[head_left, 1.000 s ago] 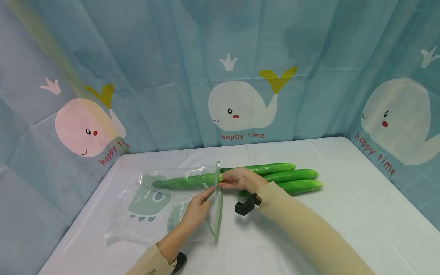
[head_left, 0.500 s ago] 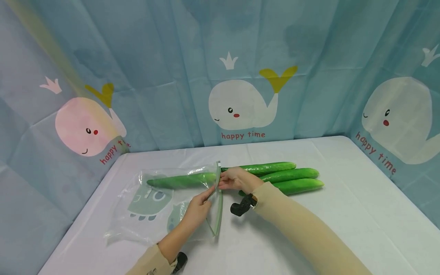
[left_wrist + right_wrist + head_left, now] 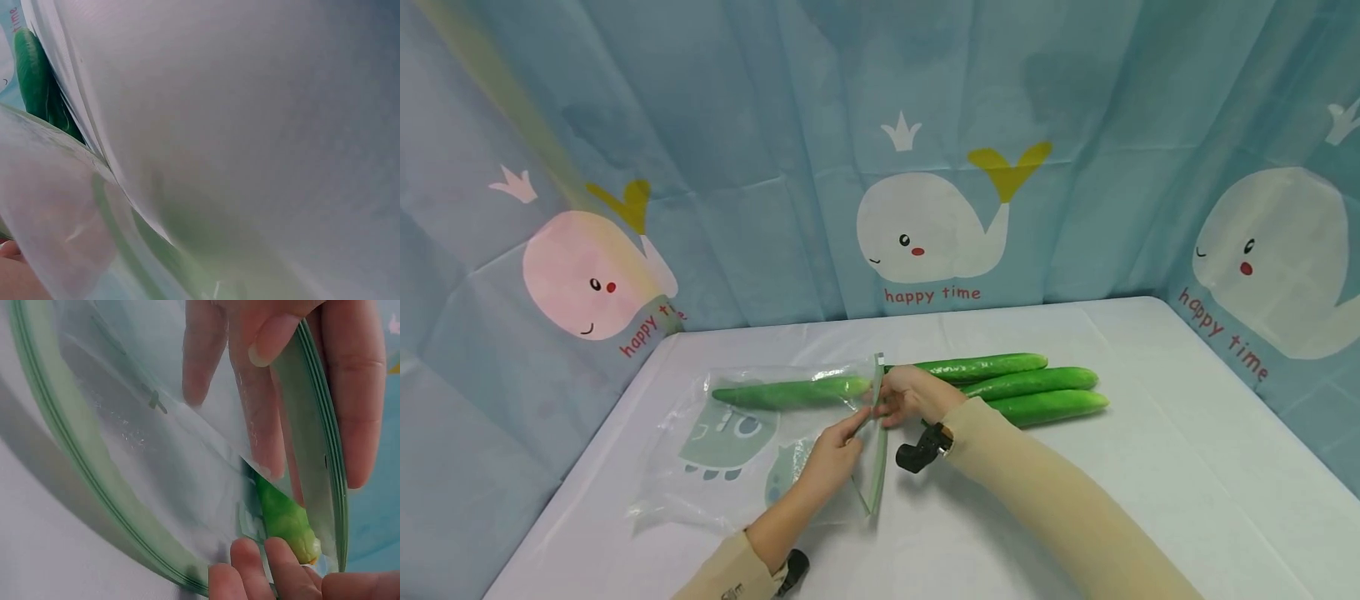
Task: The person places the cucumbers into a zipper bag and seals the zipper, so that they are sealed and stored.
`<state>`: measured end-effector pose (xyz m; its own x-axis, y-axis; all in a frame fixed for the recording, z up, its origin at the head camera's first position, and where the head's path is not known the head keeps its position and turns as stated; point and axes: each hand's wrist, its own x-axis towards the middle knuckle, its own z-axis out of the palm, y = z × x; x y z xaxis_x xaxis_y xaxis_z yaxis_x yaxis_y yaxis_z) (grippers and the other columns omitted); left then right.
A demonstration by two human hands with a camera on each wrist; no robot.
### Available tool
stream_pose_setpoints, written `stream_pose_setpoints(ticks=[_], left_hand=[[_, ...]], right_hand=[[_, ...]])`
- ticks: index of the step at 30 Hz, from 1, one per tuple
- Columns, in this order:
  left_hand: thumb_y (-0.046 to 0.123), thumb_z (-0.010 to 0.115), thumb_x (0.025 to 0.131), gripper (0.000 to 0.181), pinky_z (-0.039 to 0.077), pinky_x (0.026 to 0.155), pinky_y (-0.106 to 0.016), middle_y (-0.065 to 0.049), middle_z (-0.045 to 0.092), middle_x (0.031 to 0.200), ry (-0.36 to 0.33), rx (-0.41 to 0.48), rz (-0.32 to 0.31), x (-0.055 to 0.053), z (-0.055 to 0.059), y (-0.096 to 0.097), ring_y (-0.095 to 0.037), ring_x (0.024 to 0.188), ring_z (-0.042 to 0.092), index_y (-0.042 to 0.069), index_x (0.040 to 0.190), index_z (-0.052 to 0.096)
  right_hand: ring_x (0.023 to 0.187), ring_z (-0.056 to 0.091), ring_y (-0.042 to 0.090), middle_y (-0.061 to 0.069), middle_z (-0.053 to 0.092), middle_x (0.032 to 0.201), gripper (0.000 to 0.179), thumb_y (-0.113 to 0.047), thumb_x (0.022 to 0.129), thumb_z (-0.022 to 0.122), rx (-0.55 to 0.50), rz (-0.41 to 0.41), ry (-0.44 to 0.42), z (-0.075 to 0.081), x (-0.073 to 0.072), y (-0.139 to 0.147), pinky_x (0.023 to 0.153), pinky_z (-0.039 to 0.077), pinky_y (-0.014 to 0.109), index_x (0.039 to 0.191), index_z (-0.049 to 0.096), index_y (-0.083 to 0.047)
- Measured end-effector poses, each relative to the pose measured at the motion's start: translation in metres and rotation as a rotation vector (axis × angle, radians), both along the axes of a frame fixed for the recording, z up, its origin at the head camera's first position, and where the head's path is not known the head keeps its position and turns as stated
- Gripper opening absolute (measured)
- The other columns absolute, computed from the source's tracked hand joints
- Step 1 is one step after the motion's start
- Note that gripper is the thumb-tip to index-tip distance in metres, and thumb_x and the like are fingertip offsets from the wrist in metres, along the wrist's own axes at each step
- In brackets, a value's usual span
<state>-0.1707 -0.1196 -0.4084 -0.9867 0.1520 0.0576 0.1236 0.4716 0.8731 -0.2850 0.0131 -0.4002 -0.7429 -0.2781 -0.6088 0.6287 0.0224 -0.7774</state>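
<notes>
A clear zip bag [image 3: 722, 500] with green edging and dinosaur prints lies on the table. One cucumber [image 3: 797, 393] is inside it along the far side, its pale end close to the bag's mouth. My left hand [image 3: 831, 454] pinches the mouth's edge; in the right wrist view its fingers straddle the green zip strip [image 3: 328, 425]. At the mouth, my right hand [image 3: 910, 395] has its fingertips [image 3: 284, 556] right by the pale end of that cucumber [image 3: 284, 515], thumb along the strip. Three more cucumbers [image 3: 1037, 383] lie just beyond my right hand, partly hidden by it.
A white cloth covers the table [image 3: 970, 533]. Blue curtains [image 3: 775, 250] with whale prints stand behind and on both sides. Black wrist cameras [image 3: 917, 450] hang under the wrists. In the left wrist view, cloth and film fill most of the picture, with cucumbers [image 3: 34, 75] at upper left.
The cucumber in the bag has slid further left, its pale end passing inside the mouth. My right hand has followed slightly left, its fingers coming off the end. My left hand stays put.
</notes>
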Motion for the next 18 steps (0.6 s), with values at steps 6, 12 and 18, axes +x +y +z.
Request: stream_pose_setpoints(ticks=[6,12,18], left_hand=[[-0.006,0.042,0.088,0.05,0.036,0.105,-0.054,-0.023,0.047,0.141,-0.018,0.009,0.006,0.0,0.0,0.001,-0.04,0.132,0.04,-0.009,0.137,0.047],[-0.006,0.042,0.089,0.049,0.032,0.107,-0.055,-0.023,0.047,0.142,-0.011,-0.005,0.001,0.001,0.0,0.001,-0.042,0.133,0.038,-0.009,0.138,0.046],[-0.005,0.04,0.092,0.049,0.028,0.109,-0.056,-0.024,0.043,0.145,-0.032,-0.006,-0.021,0.001,0.002,0.002,-0.043,0.135,0.035,-0.009,0.14,0.043]], right_hand=[[0.11,0.057,0.036,0.026,0.056,0.122,0.029,0.002,0.1,0.039,-0.002,0.017,-0.006,0.005,0.003,0.004,0.097,0.044,0.054,0.123,0.056,0.008],[0.123,0.05,0.044,0.033,0.046,0.137,0.043,0.004,0.099,0.042,-0.053,-0.039,0.019,0.018,0.008,0.024,0.102,0.041,0.051,0.141,0.037,0.011],[0.116,0.057,0.041,0.032,0.05,0.133,0.05,0.001,0.098,0.049,-0.044,-0.032,0.086,0.037,0.017,0.059,0.099,0.046,0.046,0.143,0.031,0.011]])
